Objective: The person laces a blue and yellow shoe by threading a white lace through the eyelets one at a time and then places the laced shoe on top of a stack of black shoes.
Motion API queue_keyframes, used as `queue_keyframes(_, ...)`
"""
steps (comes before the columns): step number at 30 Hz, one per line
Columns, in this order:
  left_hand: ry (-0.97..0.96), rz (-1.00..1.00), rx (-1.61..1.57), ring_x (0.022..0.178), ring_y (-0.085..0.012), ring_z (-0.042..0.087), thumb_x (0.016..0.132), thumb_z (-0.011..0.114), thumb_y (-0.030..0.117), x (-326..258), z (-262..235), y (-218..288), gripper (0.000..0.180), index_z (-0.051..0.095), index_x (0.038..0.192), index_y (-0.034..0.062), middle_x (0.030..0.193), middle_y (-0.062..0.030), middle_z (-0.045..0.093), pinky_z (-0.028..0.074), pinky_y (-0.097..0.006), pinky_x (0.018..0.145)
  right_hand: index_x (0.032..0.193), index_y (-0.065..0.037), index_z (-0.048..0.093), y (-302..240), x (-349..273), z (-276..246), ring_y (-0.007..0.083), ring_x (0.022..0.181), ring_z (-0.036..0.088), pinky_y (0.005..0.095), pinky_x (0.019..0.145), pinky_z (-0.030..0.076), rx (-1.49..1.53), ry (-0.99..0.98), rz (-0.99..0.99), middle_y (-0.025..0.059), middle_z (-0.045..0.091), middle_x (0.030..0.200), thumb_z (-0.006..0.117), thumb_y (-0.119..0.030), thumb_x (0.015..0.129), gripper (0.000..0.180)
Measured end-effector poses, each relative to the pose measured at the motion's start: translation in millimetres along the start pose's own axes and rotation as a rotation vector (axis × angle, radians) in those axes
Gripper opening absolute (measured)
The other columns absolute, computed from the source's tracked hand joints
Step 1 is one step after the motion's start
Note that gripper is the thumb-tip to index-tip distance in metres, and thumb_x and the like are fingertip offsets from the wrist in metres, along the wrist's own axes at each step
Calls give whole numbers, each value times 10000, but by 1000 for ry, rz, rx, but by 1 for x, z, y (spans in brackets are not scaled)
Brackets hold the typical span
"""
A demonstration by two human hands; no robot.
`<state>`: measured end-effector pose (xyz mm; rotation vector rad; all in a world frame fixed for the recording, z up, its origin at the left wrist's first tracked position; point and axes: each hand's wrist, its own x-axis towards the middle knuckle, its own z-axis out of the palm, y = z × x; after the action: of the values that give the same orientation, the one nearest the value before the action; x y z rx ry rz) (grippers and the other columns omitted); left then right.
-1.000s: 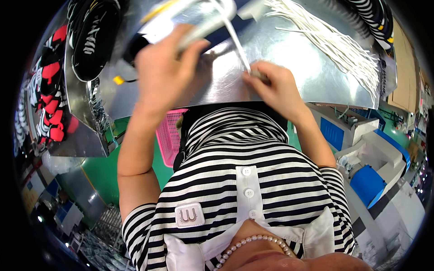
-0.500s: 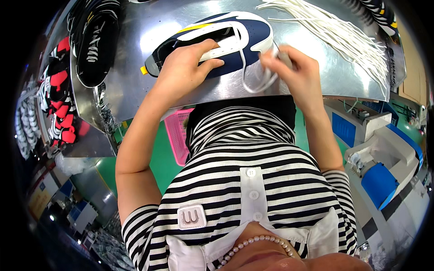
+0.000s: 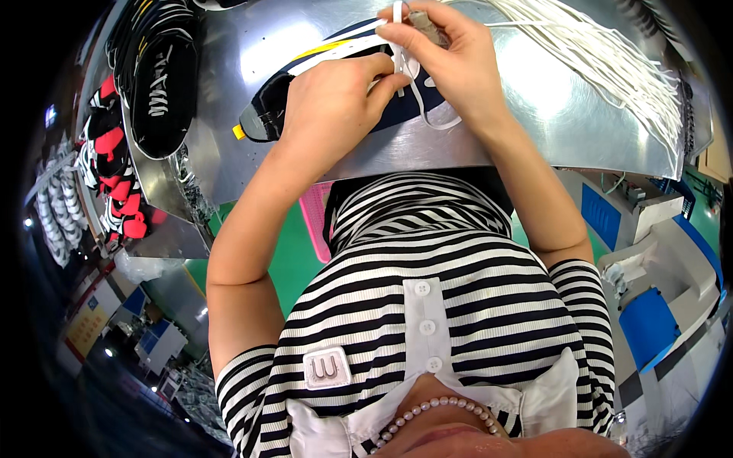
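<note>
On the metal table lies a navy, white and yellow shoe upper [image 3: 397,114], its yellow-tabbed heel pointing left. My left hand [image 3: 332,103] is closed on its eyelet edge, thumb and fingers pinched beside the lace. A white shoelace [image 3: 437,124] runs from the eyelets, one part curving down in a loose loop toward me. Over the far side of the upper, my right hand [image 3: 458,69] pinches the lace, which stretches up from near my left fingertips. A greyish-brown piece [image 3: 425,27] sits at my right fingers; I cannot tell what it is. My hands hide much of the upper's opening.
A bundle of white laces [image 3: 588,76] spreads over the table's right side. Black shoe uppers [image 3: 163,99] are stacked at the left. Red, black and white pieces [image 3: 118,183] hang beyond the left edge. A pink basket [image 3: 314,221] stands below the table.
My right hand has moved up and left from the near side of the upper, drawing the lace upward. My left hand has shifted slightly right along the eyelets. The near lace loop has changed shape.
</note>
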<state>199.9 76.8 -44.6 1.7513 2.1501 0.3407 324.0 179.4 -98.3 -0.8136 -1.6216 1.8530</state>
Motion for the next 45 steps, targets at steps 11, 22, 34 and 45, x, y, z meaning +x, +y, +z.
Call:
queue_keyframes(11,176,-40,-49,568,-202,607,884,696,273,6,15,-1,220,724,883,55,684,-86,659,460,-294,570,944,-40,598,-8,-57,-28,257,630,671,334,604,510,-440,-13,-62,92,683,711,629,-173,920,139)
queue_keyframes(22,176,142,-139,626,-296,634,870,686,276,9,19,-18,216,724,951,79,708,-92,666,491,-374,591,916,-31,588,2,-47,-25,297,597,646,390,598,503,-539,-34,-110,108,651,656,635,-154,909,132)
queue_keyframes(34,129,333,-126,695,-295,634,859,648,124,-5,19,-17,217,681,1063,57,795,-96,650,490,-380,597,1019,-1,458,-4,-42,11,377,706,661,464,609,499,-965,-61,-76,200,653,735,597,-191,938,249)
queue_keyframes(45,304,422,36,647,-240,611,849,645,124,-45,14,-16,237,681,1062,29,792,-56,632,501,-334,601,1055,-53,531,-24,-41,-53,109,841,551,227,733,475,12,2,156,27,576,961,803,-235,808,410)
